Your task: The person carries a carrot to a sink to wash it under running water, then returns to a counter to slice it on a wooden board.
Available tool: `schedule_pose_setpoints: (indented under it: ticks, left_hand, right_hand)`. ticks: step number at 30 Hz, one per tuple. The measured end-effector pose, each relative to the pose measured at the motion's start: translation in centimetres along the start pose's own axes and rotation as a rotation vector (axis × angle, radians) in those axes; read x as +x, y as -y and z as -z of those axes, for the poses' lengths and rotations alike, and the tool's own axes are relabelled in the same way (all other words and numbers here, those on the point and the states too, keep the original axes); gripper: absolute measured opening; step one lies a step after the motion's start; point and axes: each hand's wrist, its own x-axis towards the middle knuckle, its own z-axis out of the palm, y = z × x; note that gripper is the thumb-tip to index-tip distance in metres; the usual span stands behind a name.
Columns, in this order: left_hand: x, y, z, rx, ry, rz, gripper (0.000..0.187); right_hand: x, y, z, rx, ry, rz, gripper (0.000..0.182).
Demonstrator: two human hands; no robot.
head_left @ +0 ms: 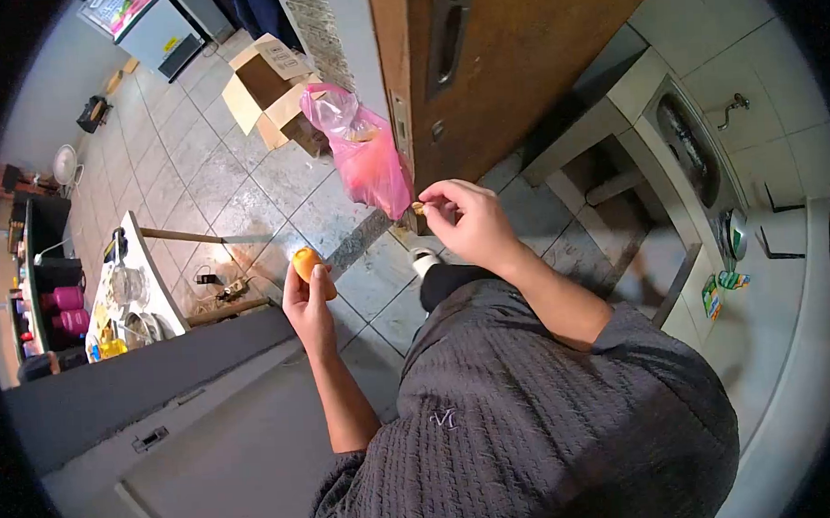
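My left hand [312, 317] is closed around a small orange-coloured fruit [306, 261], held upright over the tiled floor. The fruit's top is brighter orange than its lower side; its exact kind is not clear. My right hand [470, 221] pinches a small yellowish-brown piece [418, 207] between thumb and fingertips. Just beyond that piece, a pink plastic bag [371, 168] hangs against the edge of the wooden door [499, 61]. Something orange or reddish shows through the bag, but I cannot make out what.
An open cardboard box [273, 91] is on the floor behind the bag. To the left stands a white table [147, 271] with glassware. A sink [692, 140] is set in the tiled counter at right. A grey door panel [210, 435] fills the lower left.
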Motion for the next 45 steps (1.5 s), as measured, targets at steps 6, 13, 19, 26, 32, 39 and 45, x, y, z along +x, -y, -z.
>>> schedule_pose_setpoints:
  ticks: [6, 13, 19, 26, 32, 39, 45]
  left_hand:
    - [5.0, -1.3, 1.5, 0.034, 0.009, 0.001, 0.036]
    - [10.0, -3.8, 5.3, 0.095, -0.059, 0.047, 0.035]
    - [14.1, -3.7, 9.3, 0.041, -0.021, 0.083, 0.038]
    - [20.0, -3.9, 11.2, 0.062, 0.319, 0.167, 0.041]
    - [22.6, -3.3, 8.5, 0.148, 0.686, 0.196, 0.040]
    - [18.2, -2.8, 0.3, 0.171, 1.066, 0.214, 0.040]
    - [10.7, -1.0, -8.1, 0.179, 1.365, 0.109, 0.038]
  right_hand:
    - [4.8, 0.4, -6.2, -0.077, 0.051, 0.088, 0.010]
    - [13.3, -1.3, -12.2, -0.303, -0.035, 0.099, 0.012]
    - [16.7, -4.0, -14.4, -0.589, -0.111, -0.110, 0.017]
    - [12.0, 0.6, -15.6, -0.546, -0.289, -0.338, 0.016]
    - [5.0, 3.4, -15.7, -0.531, -0.439, -0.529, 0.016]
    - [-4.0, 4.3, -10.9, -0.540, -0.742, -0.715, 0.019]
    - [-13.2, 3.3, -5.3, -0.560, -1.013, -0.765, 0.016]
